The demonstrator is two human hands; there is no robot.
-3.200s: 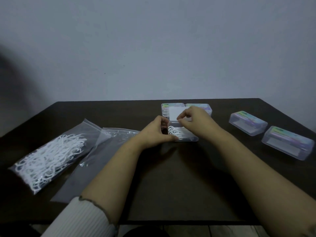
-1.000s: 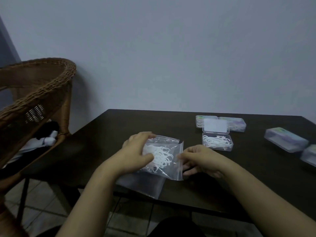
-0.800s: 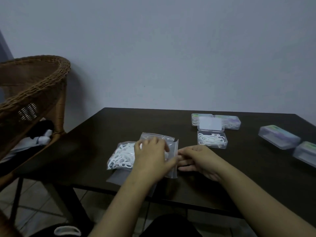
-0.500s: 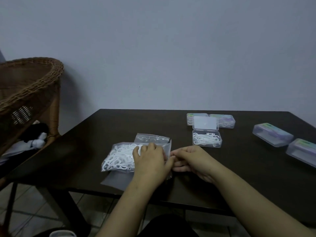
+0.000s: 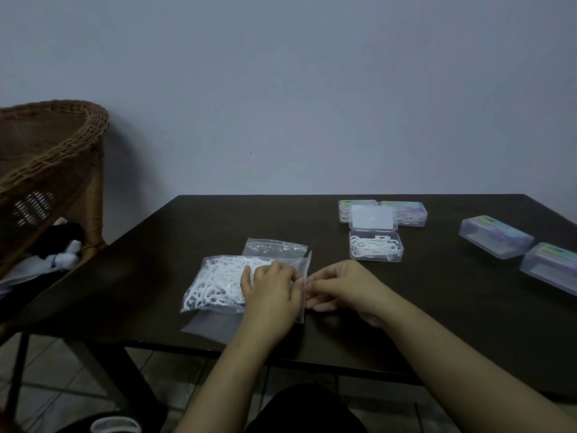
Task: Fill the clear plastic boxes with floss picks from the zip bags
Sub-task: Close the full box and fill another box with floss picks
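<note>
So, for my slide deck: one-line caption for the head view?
Both hands work the zip bag of floss picks beside an open clear box on a dark table.

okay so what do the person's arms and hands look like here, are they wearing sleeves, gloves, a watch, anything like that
Both hands are bare: no gloves, rings or watch show on the left hand or the right hand. Both forearms are uncovered as far as the bottom edge of the picture, with no sleeve or cuff in sight now. Dim light could hide fine marks.

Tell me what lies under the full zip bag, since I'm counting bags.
A flat, nearly empty zip bag pokes out beneath the full zip bag. Its middle is covered, so any contents there are hidden.
</note>
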